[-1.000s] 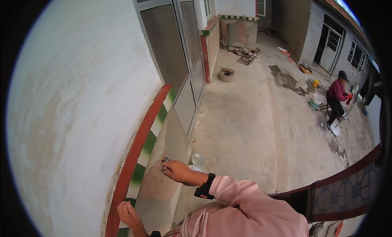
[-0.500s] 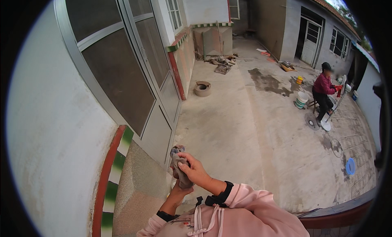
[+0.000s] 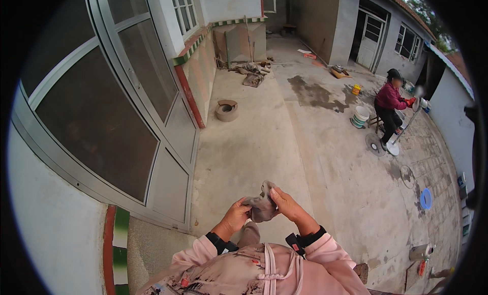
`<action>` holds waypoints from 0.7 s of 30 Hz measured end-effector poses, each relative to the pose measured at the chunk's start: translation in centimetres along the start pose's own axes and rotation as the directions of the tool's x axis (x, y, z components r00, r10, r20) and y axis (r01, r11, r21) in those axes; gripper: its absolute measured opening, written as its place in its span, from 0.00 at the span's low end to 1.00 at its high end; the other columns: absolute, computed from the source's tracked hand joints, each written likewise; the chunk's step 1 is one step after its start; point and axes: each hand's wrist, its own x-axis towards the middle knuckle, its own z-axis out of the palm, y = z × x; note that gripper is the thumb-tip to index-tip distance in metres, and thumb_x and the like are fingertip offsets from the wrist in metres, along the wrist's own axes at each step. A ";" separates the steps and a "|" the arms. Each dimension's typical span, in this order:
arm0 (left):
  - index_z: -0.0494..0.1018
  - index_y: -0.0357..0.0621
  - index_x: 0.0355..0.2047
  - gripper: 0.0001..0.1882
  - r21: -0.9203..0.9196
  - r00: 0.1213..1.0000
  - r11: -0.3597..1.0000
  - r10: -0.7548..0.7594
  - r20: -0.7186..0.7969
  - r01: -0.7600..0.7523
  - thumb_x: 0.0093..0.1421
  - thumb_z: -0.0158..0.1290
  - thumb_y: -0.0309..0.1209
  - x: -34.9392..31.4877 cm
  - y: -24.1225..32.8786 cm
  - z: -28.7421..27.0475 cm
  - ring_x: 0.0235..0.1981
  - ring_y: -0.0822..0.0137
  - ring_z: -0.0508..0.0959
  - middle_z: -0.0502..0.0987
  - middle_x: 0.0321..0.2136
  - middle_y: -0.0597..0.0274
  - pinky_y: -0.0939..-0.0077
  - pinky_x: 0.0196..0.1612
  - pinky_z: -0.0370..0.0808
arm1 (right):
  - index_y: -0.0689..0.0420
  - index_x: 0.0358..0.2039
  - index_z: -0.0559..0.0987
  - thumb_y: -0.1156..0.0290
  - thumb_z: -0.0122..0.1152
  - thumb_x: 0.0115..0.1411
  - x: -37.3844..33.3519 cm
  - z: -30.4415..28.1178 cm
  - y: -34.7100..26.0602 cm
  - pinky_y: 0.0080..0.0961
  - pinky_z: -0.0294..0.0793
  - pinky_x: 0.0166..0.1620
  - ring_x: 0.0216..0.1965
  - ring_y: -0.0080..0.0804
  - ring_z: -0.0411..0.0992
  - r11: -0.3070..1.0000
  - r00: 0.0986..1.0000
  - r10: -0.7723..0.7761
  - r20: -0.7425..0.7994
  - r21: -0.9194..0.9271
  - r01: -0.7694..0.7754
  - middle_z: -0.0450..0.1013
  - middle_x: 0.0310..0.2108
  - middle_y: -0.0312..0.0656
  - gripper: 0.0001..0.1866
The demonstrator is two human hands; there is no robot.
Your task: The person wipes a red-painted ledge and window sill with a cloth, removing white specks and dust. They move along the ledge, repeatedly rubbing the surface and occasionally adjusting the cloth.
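A crumpled grey-brown rag (image 3: 263, 207) is stretched between my two hands in front of my body. My left hand (image 3: 235, 217) pinches its left end, fingers closed on the cloth. On the other side my right hand (image 3: 285, 202) grips the upper right part, thumb up along its edge. The cloth sags between them, with a notch in its top edge. Black bands circle both my wrists below pink sleeves.
A metal-framed screen door (image 3: 168, 185) stands close on my left. Ahead on the concrete lies a round tan ring-shaped object (image 3: 226, 111). At right, a seated person (image 3: 390, 104) in red gloves handles a stand fan, near a white bucket (image 3: 360, 116) and a blue basin (image 3: 426, 199).
My hands have moved apart and to the right, spreading the rag that was bunched between them. My view has shifted, showing more of the door and a metal container at lower right.
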 end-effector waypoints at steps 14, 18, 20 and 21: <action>0.66 0.41 0.54 0.19 0.154 0.998 0.987 0.052 -0.047 -0.044 0.64 0.50 0.34 27.1 19.9 -4.1 0.47 0.71 0.73 0.73 0.46 0.64 0.75 0.52 0.69 | 0.62 0.42 0.79 0.68 0.70 0.53 29.1 -10.0 -3.7 0.20 0.72 0.35 0.31 0.19 0.71 0.980 0.999 0.041 -0.006 0.195 -0.039 0.77 0.31 0.34 0.17; 0.67 0.44 0.52 0.19 0.442 0.993 0.896 0.006 -0.115 0.046 0.63 0.52 0.35 34.8 23.0 -6.1 0.42 0.75 0.70 0.72 0.42 0.67 0.78 0.46 0.67 | 0.61 0.39 0.80 0.69 0.74 0.48 35.9 -15.6 -3.3 0.21 0.71 0.30 0.30 0.23 0.70 0.999 0.955 -0.052 -0.292 -0.008 0.051 0.70 0.32 0.36 0.18; 0.66 0.45 0.53 0.19 0.523 0.987 0.852 0.051 -0.153 0.037 0.63 0.51 0.35 39.2 23.7 -6.9 0.43 0.75 0.70 0.71 0.44 0.67 0.77 0.46 0.67 | 0.62 0.37 0.79 0.71 0.73 0.47 39.8 -18.7 -2.9 0.22 0.69 0.39 0.37 0.27 0.67 0.995 0.930 -0.091 -0.356 -0.064 0.073 0.65 0.34 0.35 0.17; 0.66 0.45 0.53 0.19 0.557 0.982 0.831 0.094 -0.162 0.012 0.63 0.51 0.34 41.7 24.1 -7.1 0.45 0.73 0.69 0.71 0.46 0.65 0.75 0.47 0.67 | 0.64 0.37 0.79 0.71 0.75 0.44 42.5 -20.2 -2.7 0.25 0.71 0.39 0.37 0.30 0.68 0.984 0.893 -0.170 -0.417 -0.120 0.131 0.66 0.36 0.38 0.19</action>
